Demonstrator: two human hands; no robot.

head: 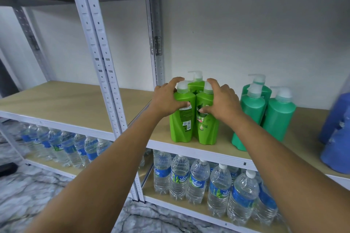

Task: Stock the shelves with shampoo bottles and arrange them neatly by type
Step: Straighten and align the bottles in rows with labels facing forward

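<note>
Head view looks down at a wooden shelf (pixel 79 106) in a white metal rack, with both bare arms stretched forward. Three light green shampoo bottles (pixel 206 119) stand upright in a tight cluster near the shelf's front edge, two in front and one behind. The left hand (pixel 166 98) is wrapped around the front left bottle (pixel 181 119), fingers curled over its shoulder and thumb on the label. The right hand (pixel 223 100) grips the front right bottle of the cluster, fingers hooked by the pump and thumb pressed on its front. Just beside them to the right stand teal pump bottles (pixel 278 117), apparently three, though the rear one is partly hidden. Blue containers (pixel 337 138) sit blurred at the far right edge. Water bottles (pixel 197 181) fill the shelf below.
</note>
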